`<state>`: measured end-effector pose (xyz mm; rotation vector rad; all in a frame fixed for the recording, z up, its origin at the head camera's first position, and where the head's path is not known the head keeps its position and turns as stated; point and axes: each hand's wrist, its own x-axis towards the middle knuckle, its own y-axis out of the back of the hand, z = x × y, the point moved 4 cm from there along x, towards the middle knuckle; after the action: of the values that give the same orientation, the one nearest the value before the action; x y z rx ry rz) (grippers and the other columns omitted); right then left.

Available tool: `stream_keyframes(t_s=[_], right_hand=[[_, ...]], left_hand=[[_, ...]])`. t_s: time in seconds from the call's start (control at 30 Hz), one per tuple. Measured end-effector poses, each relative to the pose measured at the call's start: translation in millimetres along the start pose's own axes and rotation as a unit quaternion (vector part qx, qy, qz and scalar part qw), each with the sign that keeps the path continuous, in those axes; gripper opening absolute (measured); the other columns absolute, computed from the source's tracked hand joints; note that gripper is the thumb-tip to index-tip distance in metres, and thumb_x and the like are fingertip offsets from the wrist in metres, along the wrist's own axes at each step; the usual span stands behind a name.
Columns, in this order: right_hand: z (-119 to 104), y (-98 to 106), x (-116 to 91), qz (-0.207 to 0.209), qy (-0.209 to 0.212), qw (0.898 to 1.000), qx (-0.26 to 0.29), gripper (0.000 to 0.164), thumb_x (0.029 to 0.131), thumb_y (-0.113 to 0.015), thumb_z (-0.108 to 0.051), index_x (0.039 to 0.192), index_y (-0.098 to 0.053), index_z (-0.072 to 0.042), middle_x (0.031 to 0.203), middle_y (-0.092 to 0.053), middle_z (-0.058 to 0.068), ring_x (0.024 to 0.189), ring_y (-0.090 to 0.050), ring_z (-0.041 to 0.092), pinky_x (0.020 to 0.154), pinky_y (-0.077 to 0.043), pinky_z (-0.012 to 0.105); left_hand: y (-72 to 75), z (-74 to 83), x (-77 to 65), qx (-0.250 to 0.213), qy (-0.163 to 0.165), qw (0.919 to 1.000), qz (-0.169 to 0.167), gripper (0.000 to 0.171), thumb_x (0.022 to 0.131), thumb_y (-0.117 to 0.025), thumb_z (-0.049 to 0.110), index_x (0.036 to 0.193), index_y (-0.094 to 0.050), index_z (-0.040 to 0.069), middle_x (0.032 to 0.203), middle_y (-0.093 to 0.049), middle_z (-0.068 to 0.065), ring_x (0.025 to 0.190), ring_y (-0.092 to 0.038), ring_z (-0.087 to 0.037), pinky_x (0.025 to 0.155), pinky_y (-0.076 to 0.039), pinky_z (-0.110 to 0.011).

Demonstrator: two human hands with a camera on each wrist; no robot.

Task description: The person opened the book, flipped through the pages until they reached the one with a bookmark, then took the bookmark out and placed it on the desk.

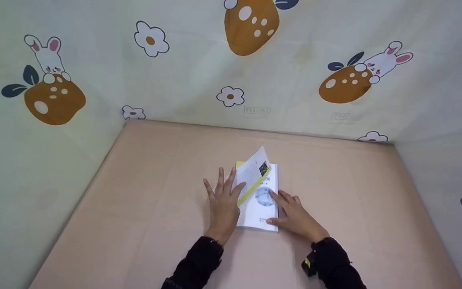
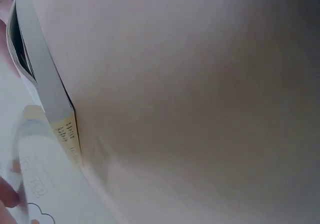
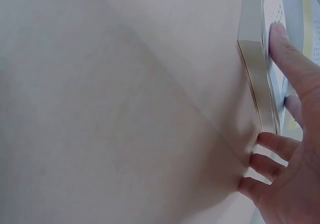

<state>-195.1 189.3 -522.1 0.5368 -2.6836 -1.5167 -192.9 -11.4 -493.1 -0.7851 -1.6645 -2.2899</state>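
A book (image 1: 257,218) lies on the table, its front cover (image 1: 251,176) turned up at a slant to the left. Printed text, a small photo and a yellow strip show on the cover's inner side. The white page beneath bears a round blue picture (image 1: 264,196). My left hand (image 1: 223,204) lies over the cover's left part, fingers straight and spread, thumb on the printed side. My right hand (image 1: 297,214) rests at the book's right edge, thumb and index finger on the white page. In the right wrist view, its other fingers (image 3: 267,166) touch the tabletop beside the book.
A small black and yellow object (image 1: 308,267) shows by the right sleeve (image 1: 333,261). The beige tabletop (image 1: 155,192) meets cloth walls (image 1: 187,72) printed with rabbits and flowers at the back and sides.
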Motion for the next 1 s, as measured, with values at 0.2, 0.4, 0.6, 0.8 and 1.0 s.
stream_keyframes(t_s=[0.2, 0.4, 0.6, 0.8, 1.0], right_hand=[[0, 0, 0, -0.001, 0.003, 1.000, -0.005, 0.086, 0.075, -0.068, -0.054, 0.146, -0.031, -0.023, 0.150, -0.028, 0.017, 0.123, -0.034, 0.031, 0.099, -0.038, 0.047], [-2, 2, 0, 0.006, 0.005, 1.000, -0.005, 0.084, 0.076, -0.068, -0.054, 0.145, -0.033, -0.022, 0.149, -0.029, 0.017, 0.123, -0.035, 0.032, 0.098, -0.038, 0.050], [-3, 1, 0, -0.007, -0.006, 1.000, -0.005, 0.086, 0.075, -0.068, -0.055, 0.146, -0.031, -0.023, 0.151, -0.027, 0.016, 0.125, -0.033, 0.031, 0.100, -0.038, 0.050], [-2, -1, -1, -0.009, 0.000, 1.000, -0.001, 0.086, 0.075, -0.068, -0.055, 0.146, -0.032, -0.022, 0.151, -0.027, 0.016, 0.126, -0.033, 0.032, 0.100, -0.037, 0.052], [-1, 1, 0, -0.005, 0.007, 1.000, 0.003, 0.085, 0.075, -0.070, -0.051, 0.146, -0.031, -0.022, 0.150, -0.027, 0.018, 0.127, -0.032, 0.034, 0.101, -0.036, 0.053]], left_hand=[[-5.3, 4.1, -3.3, 0.038, 0.025, 0.9982, -0.038, 0.046, 0.077, -0.066, 0.004, 0.120, -0.063, 0.021, 0.145, -0.041, -0.009, 0.137, -0.026, -0.042, 0.101, -0.007, -0.074], [-10.0, 3.4, -3.9, 0.034, 0.038, 0.9960, -0.073, 0.033, 0.088, -0.059, 0.011, 0.120, -0.061, 0.011, 0.142, -0.041, -0.019, 0.134, -0.032, -0.041, 0.110, -0.022, -0.056], [-11.7, 5.6, -6.5, 0.017, 0.007, 0.9949, -0.099, 0.036, 0.088, -0.052, -0.001, 0.124, -0.056, 0.000, 0.138, -0.045, -0.019, 0.131, -0.039, -0.033, 0.108, -0.032, -0.042], [-14.1, 6.9, -8.2, 0.008, 0.006, 0.9893, -0.145, 0.034, 0.085, -0.058, -0.001, 0.117, -0.062, 0.004, 0.140, -0.046, -0.009, 0.132, -0.038, -0.028, 0.106, -0.032, -0.049], [-18.7, 7.4, -8.7, -0.008, 0.019, 0.9813, -0.191, 0.035, 0.082, -0.061, 0.000, 0.116, -0.063, 0.009, 0.143, -0.044, -0.008, 0.135, -0.034, -0.032, 0.104, -0.031, -0.055]])
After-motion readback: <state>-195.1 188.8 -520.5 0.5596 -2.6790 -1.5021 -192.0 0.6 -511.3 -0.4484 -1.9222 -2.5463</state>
